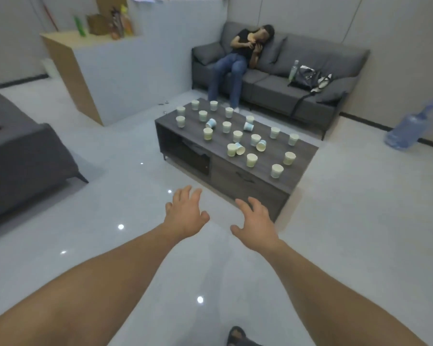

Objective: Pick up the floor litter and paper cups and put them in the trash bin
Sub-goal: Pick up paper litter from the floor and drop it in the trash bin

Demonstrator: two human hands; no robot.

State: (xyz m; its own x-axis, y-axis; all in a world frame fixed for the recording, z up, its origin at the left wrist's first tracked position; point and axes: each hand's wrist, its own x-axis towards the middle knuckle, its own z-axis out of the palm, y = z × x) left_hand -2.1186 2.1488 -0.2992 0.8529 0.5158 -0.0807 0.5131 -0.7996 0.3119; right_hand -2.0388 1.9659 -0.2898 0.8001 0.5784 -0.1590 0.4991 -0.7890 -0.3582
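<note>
Several pale paper cups stand on a low grey coffee table, and a few lie tipped on their sides. Small dark bits of litter lie on the white floor beyond the table's far left corner. My left hand and my right hand are stretched out in front of me above the floor, short of the table's near corner. Both have spread, relaxed fingers and hold nothing. No trash bin is in view.
A person sits on a grey sofa behind the table, with a bag and bottle beside them. A white and wood counter stands at the left, another grey seat at far left, a blue water jug at right.
</note>
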